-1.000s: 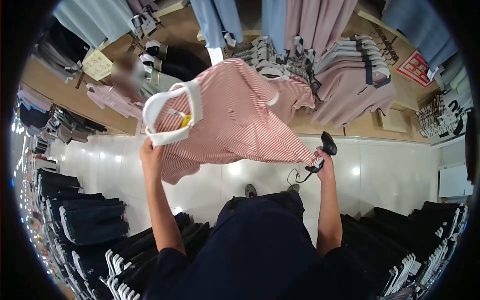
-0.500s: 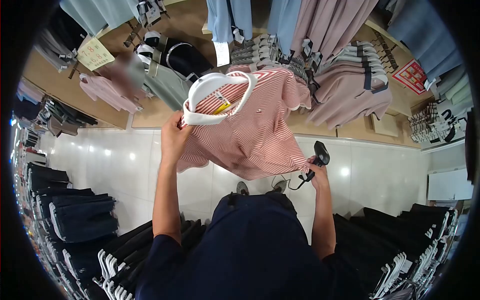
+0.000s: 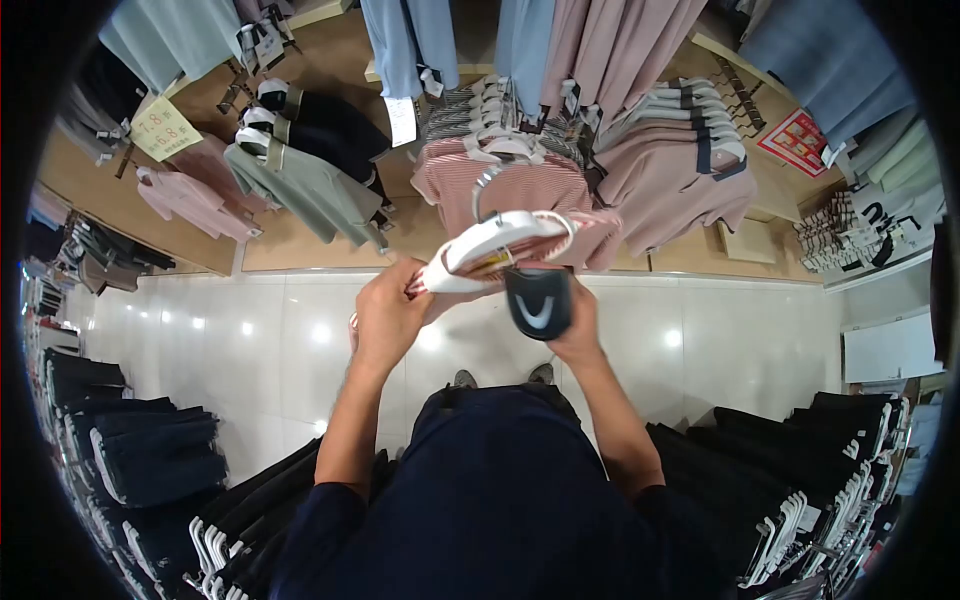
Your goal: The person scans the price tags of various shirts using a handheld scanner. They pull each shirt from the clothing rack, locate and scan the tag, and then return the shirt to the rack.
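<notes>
A red-and-white striped shirt point(image 3: 436, 277) with a white neckband is on a white hanger point(image 3: 490, 236), its metal hook pointing up and away from me. My left hand point(image 3: 388, 312) is closed on the shirt at the left side of its neckband. In my right hand point(image 3: 580, 325) is a black handheld barcode scanner point(image 3: 538, 302), its head over the neck opening, close to the yellow label inside. Most of the shirt's body is hidden behind the neckband, the scanner and my hands.
Ahead, a wall rack holds similar striped shirts point(image 3: 455, 185), pink shirts point(image 3: 670, 190) and green shirts point(image 3: 300, 180). A price sign point(image 3: 165, 128) hangs at left, a red sign point(image 3: 797, 143) at right. Dark trousers point(image 3: 760, 480) hang close on both sides of me. Pale tiles point(image 3: 270, 330) cover the floor.
The scanner has moved left and up from the shirt's hem to its neck opening, its head turned. The shirt has tilted, so its front no longer faces me. My left hand has shifted slightly right.
</notes>
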Demonstrator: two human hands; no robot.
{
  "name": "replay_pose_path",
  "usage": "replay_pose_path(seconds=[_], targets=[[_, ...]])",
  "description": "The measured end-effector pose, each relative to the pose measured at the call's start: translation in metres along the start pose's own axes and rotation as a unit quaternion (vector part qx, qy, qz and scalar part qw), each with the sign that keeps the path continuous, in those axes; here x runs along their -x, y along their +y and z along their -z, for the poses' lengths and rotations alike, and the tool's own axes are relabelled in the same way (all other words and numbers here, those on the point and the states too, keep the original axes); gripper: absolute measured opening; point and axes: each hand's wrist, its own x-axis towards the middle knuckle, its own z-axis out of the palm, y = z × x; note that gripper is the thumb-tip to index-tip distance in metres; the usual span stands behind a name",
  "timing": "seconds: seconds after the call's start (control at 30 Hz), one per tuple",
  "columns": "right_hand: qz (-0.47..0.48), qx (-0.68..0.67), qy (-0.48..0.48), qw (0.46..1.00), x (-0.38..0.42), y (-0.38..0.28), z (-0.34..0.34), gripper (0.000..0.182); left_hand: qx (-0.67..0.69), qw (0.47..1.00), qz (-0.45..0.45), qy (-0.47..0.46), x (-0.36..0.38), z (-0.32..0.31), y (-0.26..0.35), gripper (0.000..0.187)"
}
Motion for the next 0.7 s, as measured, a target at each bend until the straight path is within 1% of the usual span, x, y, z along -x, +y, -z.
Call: replay_pose_path(seconds=[0.03, 0.07, 0.2, 0.3, 0.33, 0.37, 0.43, 0.47, 0.5, 0.57, 0.6, 0.67, 0.7], targets=[[0.039, 0.066, 0.012, 0.997, -0.003, 0.007, -0.006, 0.049, -0.017, 1.000, -0.011, -0.008, 0.002, -0.002, 0.007, 0.015], [0.051, 0.054, 0.016, 0.997, -0.008, 0.006, -0.010, 0.050, -0.012, 1.000, -0.015, -0.016, 0.004, -0.004, 0.009, 0.017], [-0.007, 0.009, 0.045, 0.999, -0.002, 0.011, -0.022, 0.050, -0.019, 0.998, 0.001, -0.052, 0.007, -0.011, 0.012, 0.027], [-0.018, -0.003, 0.044, 0.999, -0.003, 0.008, -0.026, 0.039, 0.007, 0.995, 0.013, -0.096, 0.008, -0.009, 0.029, 0.034], [-0.039, -0.018, 0.055, 0.998, -0.001, 0.013, -0.028, 0.033, 0.019, 0.994, 0.017, -0.105, 0.008, -0.008, 0.034, 0.036], [-0.054, -0.045, 0.071, 0.995, 0.001, 0.017, -0.028, 0.031, 0.031, 0.993, 0.021, -0.114, 0.008, -0.008, 0.036, 0.038], [-0.085, -0.099, 0.102, 0.986, 0.002, 0.021, -0.028, 0.028, 0.007, 0.991, 0.045, -0.122, 0.006, -0.009, 0.036, 0.041], [-0.101, -0.103, 0.117, 0.983, 0.001, 0.015, -0.023, 0.026, -0.005, 0.990, 0.058, -0.126, 0.005, -0.010, 0.035, 0.043], [-0.125, -0.086, 0.140, 0.978, -0.009, -0.008, -0.016, 0.030, -0.022, 0.991, 0.057, -0.121, 0.005, -0.013, 0.030, 0.044], [-0.184, -0.065, 0.116, 0.974, -0.014, -0.014, 0.006, 0.032, -0.055, 0.990, 0.051, -0.116, 0.006, -0.020, 0.017, 0.047], [-0.186, -0.118, 0.128, 0.967, -0.015, -0.009, 0.010, 0.026, -0.066, 0.992, 0.033, -0.105, 0.008, -0.023, 0.013, 0.046], [-0.223, -0.219, 0.062, 0.948, -0.017, 0.001, 0.026, 0.028, -0.086, 0.993, -0.008, -0.084, 0.010, -0.027, 0.010, 0.045], [-0.239, -0.268, 0.029, 0.933, -0.017, 0.003, 0.031, 0.029, -0.077, 0.993, -0.004, -0.087, 0.010, -0.026, 0.012, 0.044]])
